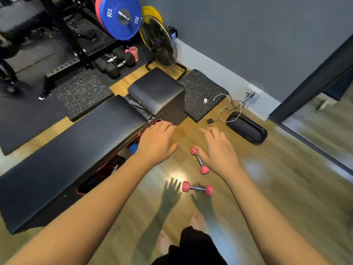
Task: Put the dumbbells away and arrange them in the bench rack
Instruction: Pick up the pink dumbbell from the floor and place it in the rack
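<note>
I am looking into a home gym. A padded bench [80, 142], blue weight plates [122, 18], black dumbbells [114, 63] and rubber mats [84, 92] cover its wooden floor [267, 188].

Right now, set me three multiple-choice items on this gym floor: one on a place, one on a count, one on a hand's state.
1. The black cylindrical speaker lies: A) on the bench B) on the wooden floor by the wall C) on a speckled mat
2. Small pink-ended dumbbells on the floor: A) one B) two C) four
3. The right hand is: A) open, holding nothing B) gripping a plate C) fisted

B: it rests on bare wood.
B: one lies under the right hand, another nearer the feet.
A: fingers spread, nothing held.
</note>
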